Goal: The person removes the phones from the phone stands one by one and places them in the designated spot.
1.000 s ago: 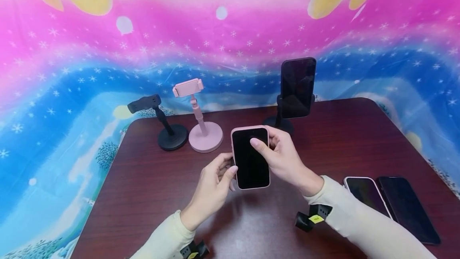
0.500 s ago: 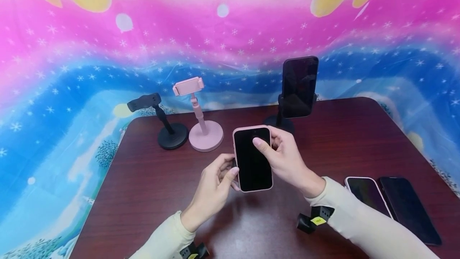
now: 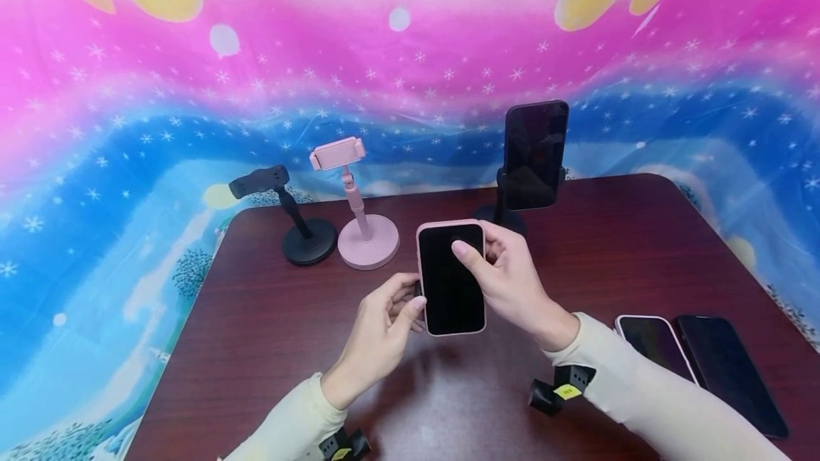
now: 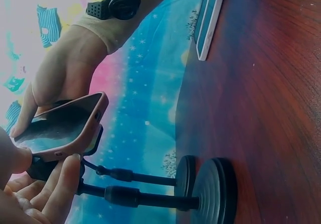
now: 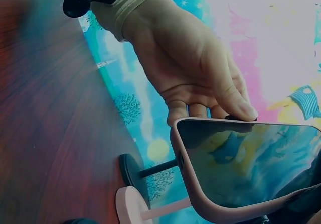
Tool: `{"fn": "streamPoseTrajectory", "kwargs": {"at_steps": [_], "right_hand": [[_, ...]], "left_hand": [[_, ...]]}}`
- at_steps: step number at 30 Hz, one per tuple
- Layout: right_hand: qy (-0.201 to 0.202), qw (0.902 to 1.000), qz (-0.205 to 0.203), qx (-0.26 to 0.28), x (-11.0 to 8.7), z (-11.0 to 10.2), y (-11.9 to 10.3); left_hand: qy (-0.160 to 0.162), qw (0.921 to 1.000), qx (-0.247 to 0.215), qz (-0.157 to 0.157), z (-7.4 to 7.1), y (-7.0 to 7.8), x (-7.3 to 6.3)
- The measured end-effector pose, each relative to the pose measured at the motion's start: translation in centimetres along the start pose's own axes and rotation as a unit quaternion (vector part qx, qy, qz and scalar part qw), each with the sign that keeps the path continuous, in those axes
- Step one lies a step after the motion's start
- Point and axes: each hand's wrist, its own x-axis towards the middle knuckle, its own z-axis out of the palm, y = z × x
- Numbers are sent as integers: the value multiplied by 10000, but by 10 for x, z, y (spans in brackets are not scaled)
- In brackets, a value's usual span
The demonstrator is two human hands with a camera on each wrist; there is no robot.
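Observation:
A smartphone [image 3: 448,290] in a pink case stands upright, its dark screen facing me, in the middle of the head view. My right hand [image 3: 515,287] grips its upper right side, thumb on the screen and fingers behind. At the lower left side, my left hand [image 3: 378,333] pinches the black clamp [image 4: 42,169] of a phone stand between thumb and fingers. That stand's black pole [image 4: 155,200] and round base [image 4: 215,194] show in the left wrist view; the phone hides them in the head view. The phone sits against the clamp.
Behind stand a black phone stand [image 3: 309,242], a pink phone stand [image 3: 368,242] and, at right, another stand holding a black phone [image 3: 534,155]. A white-edged phone [image 3: 656,347] and a larger dark phone [image 3: 730,368] lie by my right sleeve on the brown table [image 3: 243,347].
The pink-cased phone has shifted slightly right and its tilt has altered a little. Both hands keep their hold. The head view has moved slightly.

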Motion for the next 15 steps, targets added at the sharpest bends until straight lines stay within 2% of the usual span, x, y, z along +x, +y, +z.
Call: {"fn": "streamPoseTrajectory", "kwargs": {"at_steps": [9, 15], "right_hand": [[87, 9997, -210, 101, 7, 0, -5], [155, 9996, -221, 124, 8, 0, -6]], "left_hand": [[77, 9998, 55, -159, 0, 0, -2], [26, 10000, 71, -64, 0, 0, -1]]}}
